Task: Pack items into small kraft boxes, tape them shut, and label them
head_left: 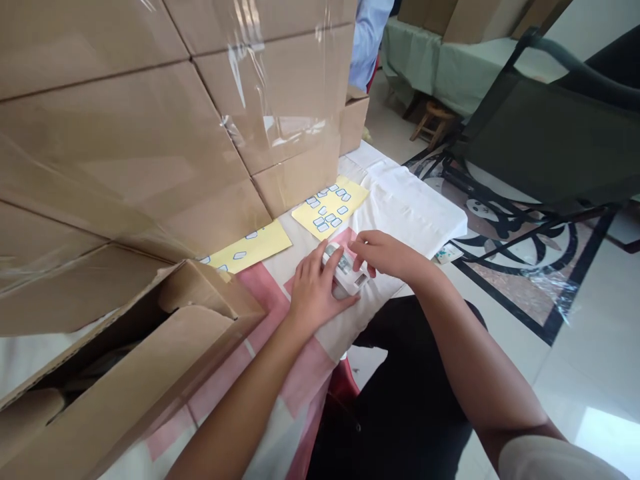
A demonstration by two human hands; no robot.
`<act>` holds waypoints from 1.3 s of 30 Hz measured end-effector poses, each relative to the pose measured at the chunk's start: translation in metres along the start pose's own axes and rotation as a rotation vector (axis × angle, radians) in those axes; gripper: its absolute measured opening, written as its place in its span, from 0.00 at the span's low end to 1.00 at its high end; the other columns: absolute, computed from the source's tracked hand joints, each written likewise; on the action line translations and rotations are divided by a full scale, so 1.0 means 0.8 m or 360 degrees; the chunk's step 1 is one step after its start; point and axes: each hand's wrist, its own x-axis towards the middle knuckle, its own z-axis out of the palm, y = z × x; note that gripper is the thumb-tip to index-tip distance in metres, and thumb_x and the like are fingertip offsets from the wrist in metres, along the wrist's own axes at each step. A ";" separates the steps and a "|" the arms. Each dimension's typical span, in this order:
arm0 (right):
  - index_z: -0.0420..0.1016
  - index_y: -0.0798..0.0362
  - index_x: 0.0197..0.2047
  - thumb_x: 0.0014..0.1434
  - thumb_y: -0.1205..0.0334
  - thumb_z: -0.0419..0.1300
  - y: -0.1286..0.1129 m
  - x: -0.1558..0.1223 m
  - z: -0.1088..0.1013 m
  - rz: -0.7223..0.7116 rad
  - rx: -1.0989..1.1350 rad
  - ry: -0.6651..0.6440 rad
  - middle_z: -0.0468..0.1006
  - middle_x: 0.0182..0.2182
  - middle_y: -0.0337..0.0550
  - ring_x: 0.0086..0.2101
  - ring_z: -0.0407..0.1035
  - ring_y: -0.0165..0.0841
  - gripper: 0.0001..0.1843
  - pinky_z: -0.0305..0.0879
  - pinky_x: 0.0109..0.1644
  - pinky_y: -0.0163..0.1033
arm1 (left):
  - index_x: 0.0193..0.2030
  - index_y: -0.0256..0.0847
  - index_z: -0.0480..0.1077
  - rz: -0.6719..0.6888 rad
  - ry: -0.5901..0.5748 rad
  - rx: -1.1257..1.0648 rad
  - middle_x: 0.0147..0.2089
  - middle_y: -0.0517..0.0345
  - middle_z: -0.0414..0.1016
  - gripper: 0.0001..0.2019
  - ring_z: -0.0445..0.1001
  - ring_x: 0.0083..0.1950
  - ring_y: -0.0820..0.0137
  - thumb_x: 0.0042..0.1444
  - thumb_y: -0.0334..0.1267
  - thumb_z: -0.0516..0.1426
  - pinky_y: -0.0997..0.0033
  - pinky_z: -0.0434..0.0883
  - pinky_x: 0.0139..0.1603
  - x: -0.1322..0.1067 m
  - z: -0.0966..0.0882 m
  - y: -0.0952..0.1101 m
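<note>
A small white plastic device (pixel 354 275) with a greyish panel and a dark slot at its near end lies on the cloth-covered table. My left hand (pixel 314 288) grips it from the left, fingers over its far side and thumb by the near end. At the device's right side, my right hand (pixel 379 255) has its fingers curled and closed over the top edge; whatever they pinch is hidden. Just beyond the hands is a yellow sheet (pixel 354 191) bearing several pale stickers with blue outlines. A second yellow sheet (pixel 265 245) with fewer stickers lies to the left.
Stacked, taped cartons (pixel 125 147) rise at the left and back. An open cardboard box (pixel 165 373) stands near my left forearm. A person's light blue sleeve (pixel 369 37) shows behind the stack. On the right are a dark folding chair (pixel 560 140) and a wooden stool (pixel 434 123).
</note>
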 end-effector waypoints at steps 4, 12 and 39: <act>0.65 0.52 0.35 0.65 0.60 0.54 0.002 0.001 -0.001 -0.0006 0.0049 -0.0127 0.83 0.33 0.44 0.22 0.68 0.30 0.07 0.60 0.29 0.38 | 0.73 0.50 0.54 0.0004 -0.0029 0.0002 0.78 0.44 0.49 0.49 0.59 0.74 0.47 0.48 0.56 0.69 0.46 0.64 0.70 0.000 -0.002 0.000; 0.61 0.51 0.32 0.61 0.63 0.55 0.000 0.000 -0.002 -0.0010 0.0048 -0.0145 0.83 0.32 0.43 0.20 0.65 0.28 0.06 0.58 0.28 0.38 | 0.75 0.48 0.49 -0.0005 -0.0003 -0.0015 0.78 0.42 0.49 0.52 0.59 0.74 0.48 0.48 0.57 0.70 0.46 0.64 0.70 -0.002 0.002 -0.002; 0.65 0.52 0.34 0.63 0.62 0.58 -0.006 0.003 0.015 -0.0042 -0.0062 0.0060 0.78 0.27 0.42 0.20 0.65 0.27 0.07 0.59 0.29 0.37 | 0.75 0.43 0.46 -0.0018 0.0043 -0.0156 0.74 0.40 0.54 0.52 0.58 0.74 0.49 0.52 0.61 0.66 0.48 0.66 0.67 -0.002 -0.001 -0.004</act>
